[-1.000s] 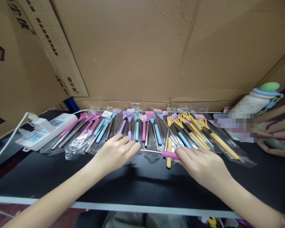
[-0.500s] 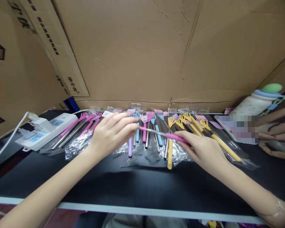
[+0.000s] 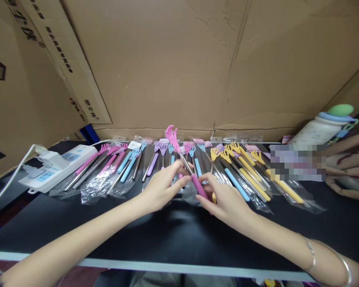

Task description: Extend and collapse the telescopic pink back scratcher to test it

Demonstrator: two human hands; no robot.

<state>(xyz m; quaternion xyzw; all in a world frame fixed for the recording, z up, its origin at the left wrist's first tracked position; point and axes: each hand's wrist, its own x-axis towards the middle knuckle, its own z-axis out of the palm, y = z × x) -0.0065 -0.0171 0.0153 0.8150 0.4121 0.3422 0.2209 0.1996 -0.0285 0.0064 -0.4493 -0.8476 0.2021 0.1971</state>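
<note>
Both hands hold one unwrapped pink back scratcher (image 3: 184, 162), tilted with its claw head up near the cardboard. My right hand (image 3: 225, 201) grips its pink handle. My left hand (image 3: 164, 185) pinches the metal shaft just above the handle. Behind them a row of bagged back scratchers (image 3: 155, 161) in pink, blue, purple and yellow lies along the back of the black table (image 3: 179, 235).
A white power strip (image 3: 58, 165) with its cable lies at the left. Cardboard sheets (image 3: 197, 59) wall the back and left. A white bottle with a green cap (image 3: 326, 125) stands at the right, beside another person's fingers (image 3: 351, 159).
The pink scratcher has swung from lying almost level between my hands to pointing claw-up. Both hands have drawn closer together near the table's middle.
</note>
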